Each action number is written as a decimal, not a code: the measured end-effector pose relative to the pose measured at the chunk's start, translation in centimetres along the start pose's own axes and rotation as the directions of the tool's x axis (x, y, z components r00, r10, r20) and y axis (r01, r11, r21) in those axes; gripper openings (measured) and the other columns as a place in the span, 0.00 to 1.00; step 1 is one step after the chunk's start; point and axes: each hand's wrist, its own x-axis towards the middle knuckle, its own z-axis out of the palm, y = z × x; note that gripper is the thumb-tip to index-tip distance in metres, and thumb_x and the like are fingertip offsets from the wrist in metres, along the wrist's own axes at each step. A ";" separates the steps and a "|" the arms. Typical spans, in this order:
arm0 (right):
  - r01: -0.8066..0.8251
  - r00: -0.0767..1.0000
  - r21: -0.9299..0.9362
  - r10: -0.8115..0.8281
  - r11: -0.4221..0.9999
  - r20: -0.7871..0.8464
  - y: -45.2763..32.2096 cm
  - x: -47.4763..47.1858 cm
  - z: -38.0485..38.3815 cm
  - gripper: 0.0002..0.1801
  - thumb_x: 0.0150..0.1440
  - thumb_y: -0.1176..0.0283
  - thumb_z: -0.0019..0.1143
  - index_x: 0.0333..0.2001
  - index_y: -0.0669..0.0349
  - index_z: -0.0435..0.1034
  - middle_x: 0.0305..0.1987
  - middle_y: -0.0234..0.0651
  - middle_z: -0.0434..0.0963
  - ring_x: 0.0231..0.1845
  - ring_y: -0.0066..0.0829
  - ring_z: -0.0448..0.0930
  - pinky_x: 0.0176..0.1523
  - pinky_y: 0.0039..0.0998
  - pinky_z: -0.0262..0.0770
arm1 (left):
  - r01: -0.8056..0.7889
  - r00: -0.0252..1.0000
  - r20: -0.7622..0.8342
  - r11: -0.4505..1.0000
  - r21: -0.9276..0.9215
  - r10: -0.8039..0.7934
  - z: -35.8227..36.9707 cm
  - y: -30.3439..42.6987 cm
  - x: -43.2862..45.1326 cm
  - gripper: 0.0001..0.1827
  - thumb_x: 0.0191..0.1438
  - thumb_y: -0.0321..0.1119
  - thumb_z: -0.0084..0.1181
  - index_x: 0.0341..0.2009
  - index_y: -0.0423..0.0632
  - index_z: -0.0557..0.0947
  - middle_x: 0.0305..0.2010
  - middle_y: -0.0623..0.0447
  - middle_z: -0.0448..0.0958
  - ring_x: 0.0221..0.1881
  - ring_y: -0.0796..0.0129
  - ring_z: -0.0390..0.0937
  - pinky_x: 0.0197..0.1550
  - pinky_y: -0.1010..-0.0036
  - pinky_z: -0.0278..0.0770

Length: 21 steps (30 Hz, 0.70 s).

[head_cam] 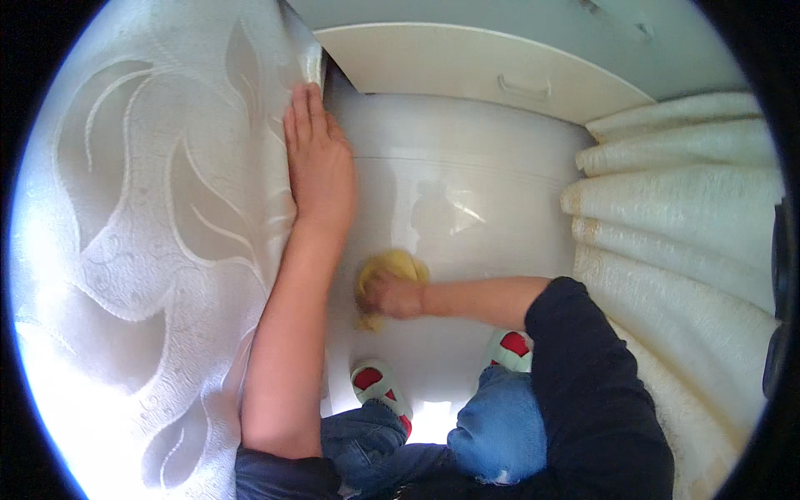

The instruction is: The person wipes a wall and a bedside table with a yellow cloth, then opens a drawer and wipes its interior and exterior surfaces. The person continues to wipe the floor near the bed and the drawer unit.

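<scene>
A yellow cloth point(400, 261) lies bunched under my right hand point(392, 297), which presses it on the pale, glossy tiled floor point(487, 219); both are somewhat blurred. My left hand point(322, 162) rests flat, fingers together, along the edge of a bed or mattress with a white leaf-patterned cover point(212, 237). It holds nothing.
A cream drawer front with a handle point(437, 65) spans the far side. Folded cream curtains point(675, 194) hang down to the floor at the right. My feet in pale clogs point(374, 378) over red socks stand close below the cloth.
</scene>
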 end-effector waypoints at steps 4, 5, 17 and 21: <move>-0.168 0.945 0.422 0.023 0.891 0.326 -1.9 -5.0 -1.7 0.13 0.43 0.70 0.52 0.35 0.57 0.76 0.38 0.39 0.77 0.48 0.42 0.74 0.46 0.41 0.73 | -0.072 0.997 -0.006 0.997 -0.028 0.072 -1.7 0.8 1.7 0.14 0.49 0.27 0.48 0.39 0.36 0.81 0.64 0.43 0.62 0.69 0.51 0.50 0.69 0.58 0.44; -0.236 0.940 0.468 0.078 0.852 0.332 -1.0 -4.2 -4.2 0.12 0.43 0.71 0.52 0.34 0.57 0.76 0.38 0.39 0.77 0.48 0.43 0.74 0.46 0.40 0.74 | -0.056 0.998 0.020 0.998 -0.009 0.056 -2.9 0.1 1.7 0.14 0.49 0.29 0.49 0.37 0.36 0.82 0.63 0.43 0.63 0.69 0.51 0.50 0.69 0.58 0.43; -0.767 0.570 -0.089 0.611 0.636 -0.549 24.0 15.7 -11.0 0.25 0.55 0.69 0.46 0.57 0.63 0.61 0.62 0.49 0.63 0.60 0.50 0.65 0.60 0.48 0.63 | 0.107 0.993 -0.039 0.982 -0.154 -0.115 -5.3 -4.9 3.6 0.25 0.45 0.21 0.47 0.50 0.52 0.80 0.66 0.45 0.59 0.70 0.51 0.48 0.65 0.37 0.40; -0.847 0.429 0.046 0.732 0.530 -0.528 32.0 16.4 -9.0 0.23 0.56 0.68 0.45 0.55 0.61 0.64 0.57 0.46 0.69 0.57 0.47 0.69 0.56 0.48 0.66 | 0.066 0.988 -0.132 0.989 -0.134 -0.084 -2.2 -3.4 3.3 0.26 0.46 0.23 0.48 0.50 0.58 0.79 0.66 0.42 0.57 0.70 0.52 0.47 0.63 0.34 0.37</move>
